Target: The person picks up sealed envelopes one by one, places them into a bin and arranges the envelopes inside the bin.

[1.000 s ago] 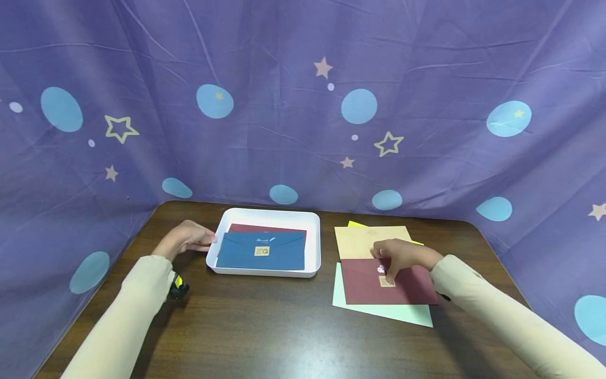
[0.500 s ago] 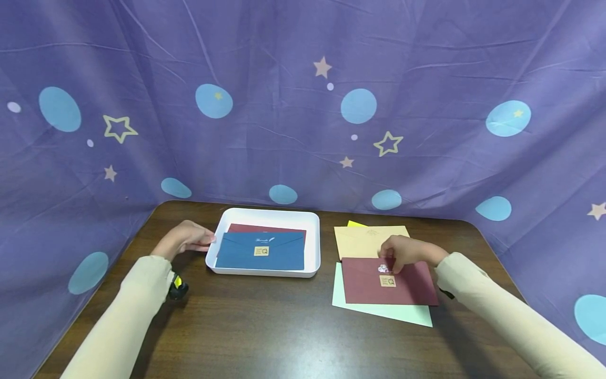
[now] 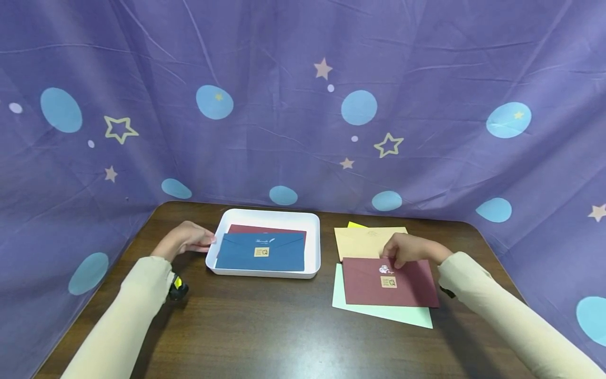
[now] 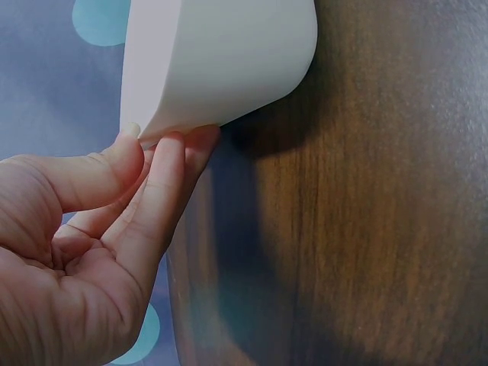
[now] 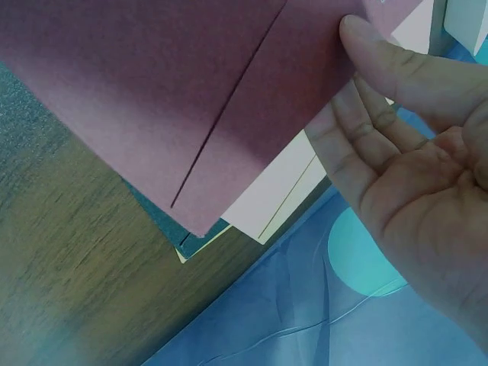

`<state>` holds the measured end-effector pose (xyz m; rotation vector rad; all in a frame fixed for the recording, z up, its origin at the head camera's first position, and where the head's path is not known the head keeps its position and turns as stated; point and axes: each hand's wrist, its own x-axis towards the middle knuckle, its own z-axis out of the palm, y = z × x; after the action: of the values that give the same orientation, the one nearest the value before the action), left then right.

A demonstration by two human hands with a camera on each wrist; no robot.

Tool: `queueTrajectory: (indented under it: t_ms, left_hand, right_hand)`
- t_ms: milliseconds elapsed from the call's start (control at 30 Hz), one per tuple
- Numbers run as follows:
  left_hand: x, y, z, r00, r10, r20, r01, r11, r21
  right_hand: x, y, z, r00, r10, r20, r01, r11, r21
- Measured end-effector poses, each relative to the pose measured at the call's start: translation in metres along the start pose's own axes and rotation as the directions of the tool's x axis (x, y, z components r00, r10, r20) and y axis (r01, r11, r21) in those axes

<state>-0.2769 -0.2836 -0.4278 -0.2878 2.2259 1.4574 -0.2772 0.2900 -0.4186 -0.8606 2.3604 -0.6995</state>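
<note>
My left hand holds the left end of a white tray. In the left wrist view the thumb lies at the tray's rim, with the fingers against the outer wall. Inside the tray, a blue envelope with a small kraft label overlaps a dark red envelope. On the right, my right hand pinches the far edge of a maroon envelope, thumb on its front and fingers behind. The right wrist view shows that envelope raised over the others, its flap line facing the camera.
Beneath the maroon envelope lie a cream envelope, a mint green one and a yellow one. A dark green corner also shows in the right wrist view. The wooden table ends at a purple patterned curtain.
My right hand has slid from the maroon envelope's face to its far edge and gathered its fingers there. The left hand and the tray stay where they were.
</note>
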Motion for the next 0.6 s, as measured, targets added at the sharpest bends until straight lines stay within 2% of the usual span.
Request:
queueTrajectory:
  t_ms: [333, 600]
  left_hand:
    - [0.0011, -0.0003, 0.0001, 1.000, -0.007, -0.011, 0.007, 1.000, 0.012]
    - [0.0001, -0.0001, 0.0001, 1.000, -0.006, -0.006, 0.006, 1.000, 0.005]
  right_hand:
    - [-0.0014, -0.0001, -0.0008, 0.997, 0.064, -0.052, -0.065, 0.998, -0.018]
    - [-0.0032, 0.0023, -0.0046, 0.997, 0.048, -0.054, -0.049, 0.999, -0.009]
